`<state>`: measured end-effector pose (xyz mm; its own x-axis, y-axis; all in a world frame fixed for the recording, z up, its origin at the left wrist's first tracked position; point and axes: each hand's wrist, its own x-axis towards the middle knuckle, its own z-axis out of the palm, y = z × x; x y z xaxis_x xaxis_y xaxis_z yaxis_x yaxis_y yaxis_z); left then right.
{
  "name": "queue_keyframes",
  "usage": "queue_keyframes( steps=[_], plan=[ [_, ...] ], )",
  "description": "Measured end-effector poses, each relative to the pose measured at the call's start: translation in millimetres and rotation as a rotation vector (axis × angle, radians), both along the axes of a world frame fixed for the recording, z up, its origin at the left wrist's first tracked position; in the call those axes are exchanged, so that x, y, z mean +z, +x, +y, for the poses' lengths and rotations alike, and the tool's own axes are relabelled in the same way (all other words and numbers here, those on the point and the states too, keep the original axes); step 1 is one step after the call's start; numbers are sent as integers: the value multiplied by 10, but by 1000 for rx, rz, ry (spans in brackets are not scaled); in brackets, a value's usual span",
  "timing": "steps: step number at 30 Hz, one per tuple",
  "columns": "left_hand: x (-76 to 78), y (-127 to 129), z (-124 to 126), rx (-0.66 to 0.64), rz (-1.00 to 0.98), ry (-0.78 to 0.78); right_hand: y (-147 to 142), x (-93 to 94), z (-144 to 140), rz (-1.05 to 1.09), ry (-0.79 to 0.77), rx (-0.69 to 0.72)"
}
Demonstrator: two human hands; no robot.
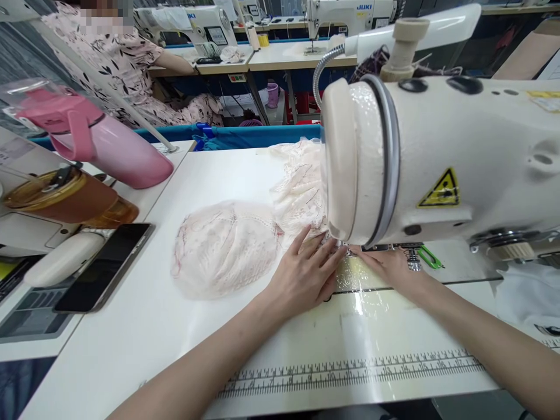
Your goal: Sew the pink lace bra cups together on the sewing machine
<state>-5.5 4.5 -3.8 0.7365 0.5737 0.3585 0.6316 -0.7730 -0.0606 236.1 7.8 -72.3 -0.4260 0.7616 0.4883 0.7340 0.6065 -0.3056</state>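
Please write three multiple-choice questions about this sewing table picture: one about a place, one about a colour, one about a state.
1. Where does the phone lie?
A. left of the lace fabric
B. under the sewing machine
C. on the printed ruler

2. What colour is the big bottle at the left?
A. green
B. pink
C. black

3. How is the left hand?
A. closed in a fist
B. lifted in the air
C. flat on the fabric, fingers spread

Answers: 1 A, the phone rests left of the fabric. 2 B, its body and lid are pink. 3 C, the palm presses down near the right hand at the machine's foot.
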Motion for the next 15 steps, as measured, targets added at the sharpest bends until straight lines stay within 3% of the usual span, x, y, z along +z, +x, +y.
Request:
queue_keyframes(
  steps=[4,8,12,15],
  plan=[
    [-4,13,-6,-21,-20,64,-52,149,-13,-7,1,-21],
    [-21,21,-36,-141,-16,184,-95,420,-74,-71,1,28],
    [-48,12,-37,-141,-21,89,-139,559,-160,-261,86,19],
    [-58,5,-4,-66,-48,17,-150,492,-206,-365,154,8]
  ],
)
